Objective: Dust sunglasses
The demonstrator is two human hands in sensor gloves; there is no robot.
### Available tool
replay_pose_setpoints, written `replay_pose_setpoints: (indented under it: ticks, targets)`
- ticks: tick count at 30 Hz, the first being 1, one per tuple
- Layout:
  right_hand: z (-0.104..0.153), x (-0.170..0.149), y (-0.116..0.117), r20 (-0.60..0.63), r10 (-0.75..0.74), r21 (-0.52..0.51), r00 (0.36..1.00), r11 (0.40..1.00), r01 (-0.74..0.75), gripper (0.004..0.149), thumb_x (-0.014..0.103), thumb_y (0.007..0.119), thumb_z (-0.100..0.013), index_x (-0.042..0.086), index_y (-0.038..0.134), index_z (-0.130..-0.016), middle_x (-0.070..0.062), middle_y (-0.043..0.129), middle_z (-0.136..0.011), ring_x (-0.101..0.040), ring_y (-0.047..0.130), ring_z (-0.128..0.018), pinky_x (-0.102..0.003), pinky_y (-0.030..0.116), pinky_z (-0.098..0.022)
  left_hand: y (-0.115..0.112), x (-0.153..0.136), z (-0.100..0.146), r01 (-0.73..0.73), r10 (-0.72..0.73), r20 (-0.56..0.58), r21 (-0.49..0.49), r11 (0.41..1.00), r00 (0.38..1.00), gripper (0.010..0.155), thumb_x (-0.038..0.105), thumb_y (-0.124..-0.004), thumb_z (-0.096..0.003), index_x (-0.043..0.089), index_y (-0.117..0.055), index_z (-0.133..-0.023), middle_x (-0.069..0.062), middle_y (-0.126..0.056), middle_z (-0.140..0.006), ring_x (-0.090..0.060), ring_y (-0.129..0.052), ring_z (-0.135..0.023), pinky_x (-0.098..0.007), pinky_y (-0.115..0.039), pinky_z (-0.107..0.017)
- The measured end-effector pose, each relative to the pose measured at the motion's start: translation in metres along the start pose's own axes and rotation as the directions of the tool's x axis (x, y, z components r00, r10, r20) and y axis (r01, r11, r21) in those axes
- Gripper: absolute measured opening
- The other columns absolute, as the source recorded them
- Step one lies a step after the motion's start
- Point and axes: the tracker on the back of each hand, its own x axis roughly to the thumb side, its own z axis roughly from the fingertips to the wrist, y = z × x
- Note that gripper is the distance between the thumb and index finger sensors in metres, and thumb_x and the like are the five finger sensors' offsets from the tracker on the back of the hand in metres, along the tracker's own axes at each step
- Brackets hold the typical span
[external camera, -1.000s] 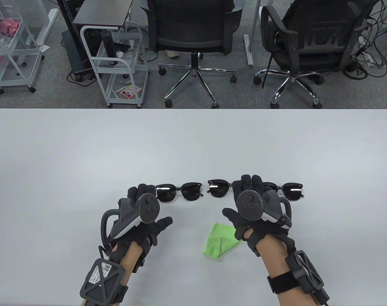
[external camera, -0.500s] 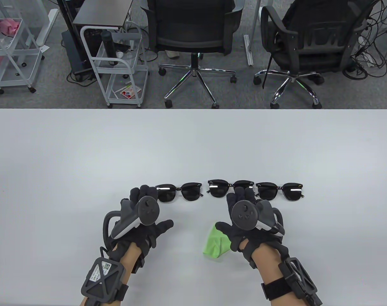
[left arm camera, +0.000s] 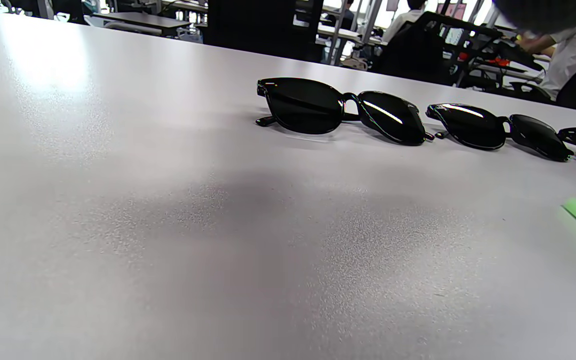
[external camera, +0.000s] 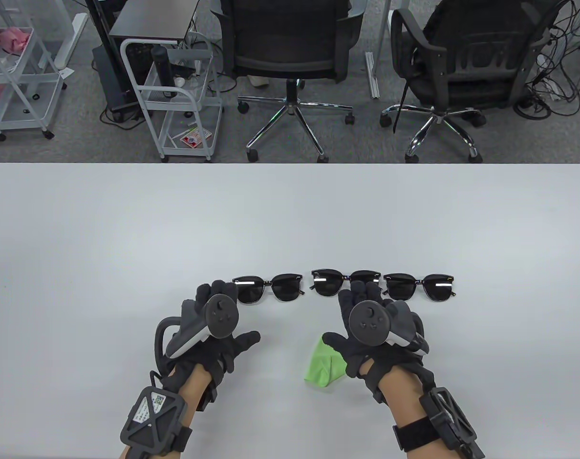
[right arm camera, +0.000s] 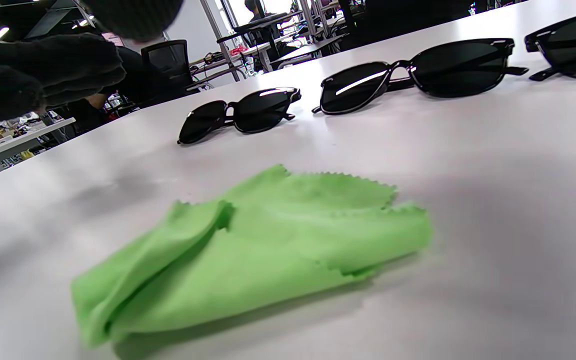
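Three pairs of black sunglasses lie in a row on the white table [external camera: 127,229]: left [external camera: 268,288], middle [external camera: 335,281] and right [external camera: 421,286]. A green cloth [external camera: 324,367] lies crumpled in front of them. My left hand [external camera: 223,315] is open and holds nothing, its fingertips just beside the left pair's left lens. My right hand [external camera: 366,320] is open over the cloth's right part, its fingertips at the middle pair's right lens. In the right wrist view the cloth [right arm camera: 248,250] lies loose on the table, with gloved fingers [right arm camera: 43,70] above it. The left wrist view shows the left pair [left arm camera: 340,111].
Beyond the table's far edge stand two black office chairs [external camera: 290,52] [external camera: 462,62] and white wire carts [external camera: 180,100]. Cables lie on the floor at the back right.
My right hand has drawn back from the middle and right sunglasses, toward me and to the left, and now covers part of the green cloth. My left hand has hardly moved.
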Motion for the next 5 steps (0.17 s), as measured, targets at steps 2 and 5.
replay_pose_setpoints:
  ticks: [2,5]
  targets:
    - [0.0004,-0.0002,0.0000,0.001,-0.003,0.001,1.000,1.000,0.003,0.089,0.058,0.066,-0.049,0.001,0.028,-0.106,-0.029,0.015,-0.108,-0.056,0.013,-0.093,-0.074,0.027,-0.059,0.0001,0.0005,0.0003,0.003,-0.003,0.001,-0.002,1.000,1.000,0.105,0.077,-0.061,-0.0280,0.026,-0.015,-0.107,-0.002,-0.018,-0.116,-0.035,-0.023,-0.109,-0.059,-0.033,-0.076]
    - [0.0014,-0.0008,0.0001,0.002,-0.011,0.002,1.000,1.000,0.011,0.089,0.058,0.066,-0.049,0.001,0.028,-0.106,-0.029,0.015,-0.108,-0.057,0.014,-0.093,-0.074,0.027,-0.059,-0.0005,0.0014,0.0005,0.004,-0.004,0.005,-0.003,1.000,1.000,0.105,0.077,-0.061,-0.0280,0.026,-0.015,-0.107,-0.002,-0.018,-0.116,-0.036,-0.023,-0.109,-0.059,-0.033,-0.076]
